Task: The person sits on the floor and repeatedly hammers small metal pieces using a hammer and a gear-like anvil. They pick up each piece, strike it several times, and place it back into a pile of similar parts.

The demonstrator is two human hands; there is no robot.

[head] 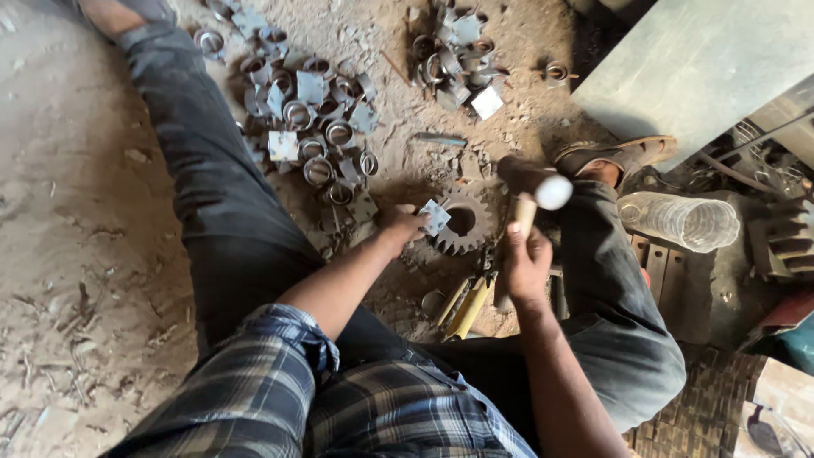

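Observation:
I sit on a dirt floor with my legs apart. My left hand (400, 226) holds a small square metal plate piece (436, 217) at the edge of a rusty toothed gear (462, 222) that lies flat on the ground. My right hand (526, 265) grips the wooden handle of a hammer (527, 188), its head raised just right of the gear. Both forearms reach forward from plaid sleeves.
A pile of metal ring-and-plate parts (309, 110) lies beyond my left leg, a second heap (454, 59) farther back. Yellow-handled tools (466, 307) lie between my legs. A clear plastic bottle (678, 220), a grey slab (695, 59) and a big gear (788, 233) are at right.

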